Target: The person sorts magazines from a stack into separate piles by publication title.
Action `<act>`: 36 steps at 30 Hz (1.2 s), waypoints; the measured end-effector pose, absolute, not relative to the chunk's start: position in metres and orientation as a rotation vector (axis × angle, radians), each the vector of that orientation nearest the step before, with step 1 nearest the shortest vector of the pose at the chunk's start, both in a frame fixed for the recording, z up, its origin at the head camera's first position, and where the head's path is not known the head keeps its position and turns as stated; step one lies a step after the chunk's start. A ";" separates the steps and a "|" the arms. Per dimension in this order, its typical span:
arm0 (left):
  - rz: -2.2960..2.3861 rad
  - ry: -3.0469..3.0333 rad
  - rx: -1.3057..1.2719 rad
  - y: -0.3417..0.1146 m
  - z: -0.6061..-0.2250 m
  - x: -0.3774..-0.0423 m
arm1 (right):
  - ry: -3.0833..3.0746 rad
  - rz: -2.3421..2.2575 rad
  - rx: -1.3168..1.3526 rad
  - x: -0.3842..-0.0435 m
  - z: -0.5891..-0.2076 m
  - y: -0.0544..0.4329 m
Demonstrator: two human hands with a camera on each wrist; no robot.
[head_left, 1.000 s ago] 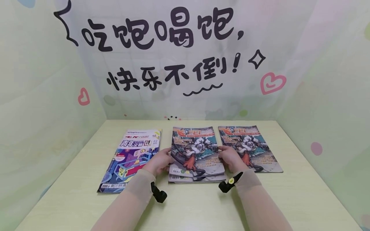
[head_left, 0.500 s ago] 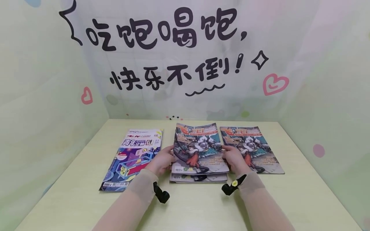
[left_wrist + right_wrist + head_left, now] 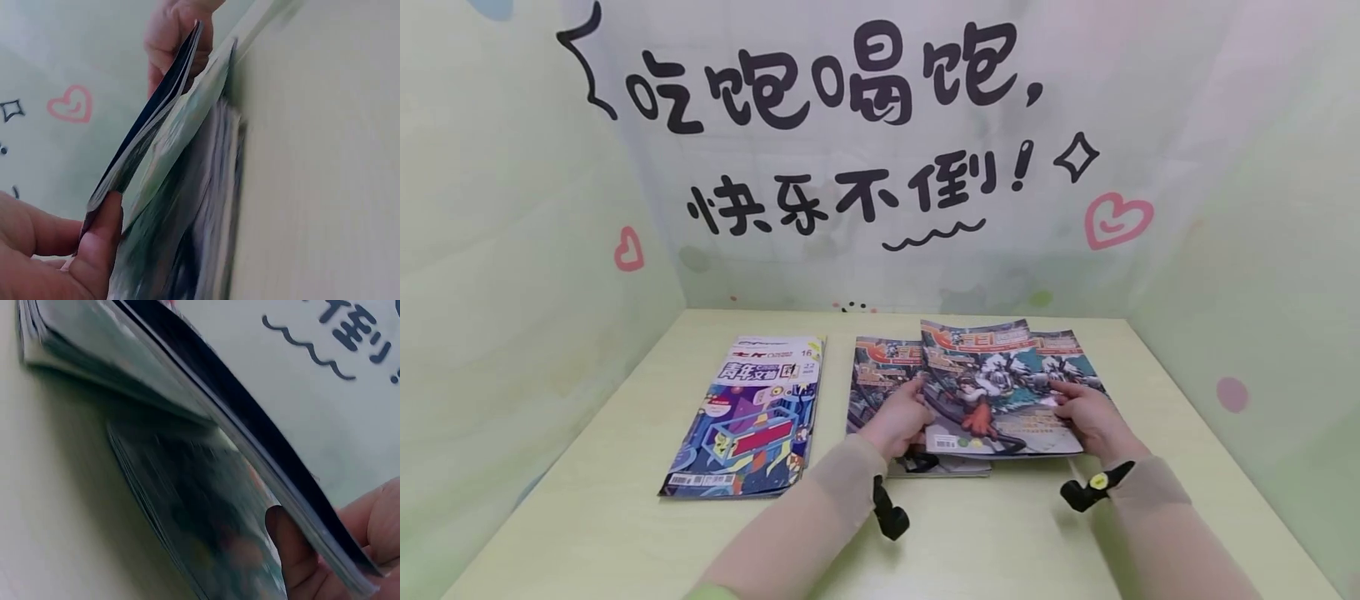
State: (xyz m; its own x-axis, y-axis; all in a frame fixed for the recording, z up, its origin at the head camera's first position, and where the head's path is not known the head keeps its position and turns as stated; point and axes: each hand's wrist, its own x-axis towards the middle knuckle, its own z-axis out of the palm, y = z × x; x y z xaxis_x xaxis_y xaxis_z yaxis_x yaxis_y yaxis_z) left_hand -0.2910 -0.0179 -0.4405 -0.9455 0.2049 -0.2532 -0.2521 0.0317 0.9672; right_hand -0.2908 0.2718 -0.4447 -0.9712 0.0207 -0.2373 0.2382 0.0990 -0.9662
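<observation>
A magazine (image 3: 985, 392) with a red-armed cartoon figure on its cover is lifted off the table, held between both hands. My left hand (image 3: 898, 417) pinches its left edge; thumb and fingers clasp the edge in the left wrist view. On the opposite edge, my right hand (image 3: 1093, 421) grips it, fingers beneath in the right wrist view. The held magazine (image 3: 250, 425) sags a little and overlaps two stacks. Behind its left side lies the middle stack (image 3: 876, 383) with the same cover. Mostly hidden behind its right side is the right-hand stack (image 3: 1056, 340), also matching.
On the left of the table (image 3: 587, 500) lies a stack of purple and blue magazines (image 3: 741, 425), slightly fanned. Printed fabric walls (image 3: 880, 275) enclose the table at the back and both sides. Black wrist cameras (image 3: 891, 512) sit on both sleeves.
Both hands raise the top magazine from the middle stack and carry it right, so it now partly covers the right-hand stack. The purple stack stays put.
</observation>
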 end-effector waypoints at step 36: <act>1.843 1.899 -0.041 0.086 -0.440 -0.274 | 2.382 -1.733 0.285 -0.280 -0.456 0.383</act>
State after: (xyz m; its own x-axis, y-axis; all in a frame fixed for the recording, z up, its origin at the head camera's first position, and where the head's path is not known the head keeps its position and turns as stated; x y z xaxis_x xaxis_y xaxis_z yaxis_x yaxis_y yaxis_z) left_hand -0.2739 0.0864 -0.4400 -0.8795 0.3097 -0.3612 -0.3519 0.0875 0.9319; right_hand -0.2796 0.3829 -0.4557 -0.9650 0.0471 -0.2580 0.2599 0.3015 -0.9173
